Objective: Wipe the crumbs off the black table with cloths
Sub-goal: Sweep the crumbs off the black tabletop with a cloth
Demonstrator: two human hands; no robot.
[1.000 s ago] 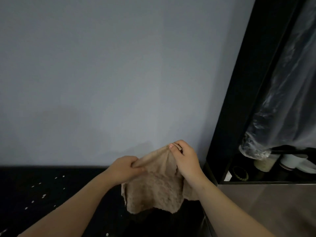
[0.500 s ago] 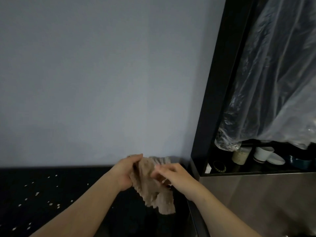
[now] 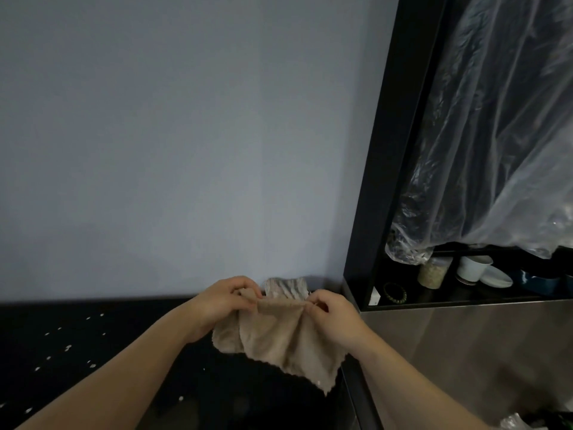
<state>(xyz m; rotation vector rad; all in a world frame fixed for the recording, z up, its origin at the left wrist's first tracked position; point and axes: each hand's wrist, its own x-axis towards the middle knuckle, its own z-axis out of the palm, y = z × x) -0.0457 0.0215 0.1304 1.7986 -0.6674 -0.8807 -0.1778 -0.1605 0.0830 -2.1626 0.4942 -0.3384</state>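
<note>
I hold a beige cloth [image 3: 280,339] up in the air over the right end of the black table [image 3: 117,361]. My left hand [image 3: 221,301] pinches its upper left edge and my right hand [image 3: 333,318] pinches its upper right edge, so the cloth hangs down between them in loose folds. White crumbs [image 3: 66,347] lie scattered on the table's left part. A second, striped cloth [image 3: 286,287] shows just behind my hands by the wall.
A grey wall [image 3: 186,135] rises behind the table. On the right stands a black shelf frame [image 3: 387,150] draped with clear plastic sheet [image 3: 496,135]. Its shelf holds a jar [image 3: 432,273], a white cup [image 3: 473,268], a bead bracelet [image 3: 395,293]. A steel panel [image 3: 465,352] sits below.
The cloth was bunched between my hands half a second ago; now my hands have moved apart and it hangs spread out. The view has shifted slightly.
</note>
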